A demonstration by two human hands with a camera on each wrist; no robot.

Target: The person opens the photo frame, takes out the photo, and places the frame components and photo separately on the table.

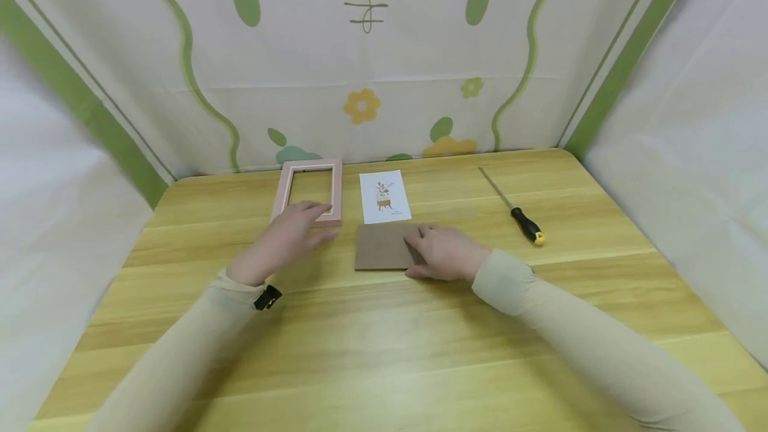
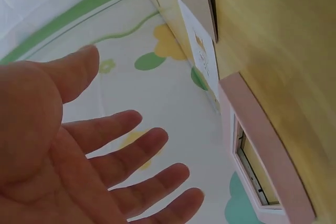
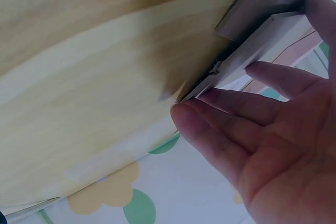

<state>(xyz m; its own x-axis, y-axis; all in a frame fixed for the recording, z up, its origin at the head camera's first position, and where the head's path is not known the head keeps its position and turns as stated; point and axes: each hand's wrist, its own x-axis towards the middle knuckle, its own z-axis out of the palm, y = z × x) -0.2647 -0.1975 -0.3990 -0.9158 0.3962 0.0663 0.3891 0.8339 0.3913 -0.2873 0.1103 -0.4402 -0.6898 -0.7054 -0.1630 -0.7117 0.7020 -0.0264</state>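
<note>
My right hand (image 1: pixel 447 253) holds the right end of a brown backing board (image 1: pixel 384 245), with fingers along its far side and the thumb at its near edge. In the right wrist view, a flap (image 3: pixel 265 3) stands off the board's face. A pink picture frame (image 1: pixel 337 192) with an open middle lies at the back left. Over its near edge is my left hand (image 1: pixel 285 239), fingers spread and nothing held; the left wrist view shows the bare palm. Between frame and screwdriver, a white card (image 1: pixel 367 199) printed with a potted plant lies just behind the board.
A screwdriver (image 1: pixel 527 224) with a black and yellow handle lies at the right. Beside the card lies a faint clear sheet (image 1: pixel 444 192). A flower-patterned cloth (image 1: pixel 408 52) hangs along the wooden table's (image 1: pixel 384 365) back edge.
</note>
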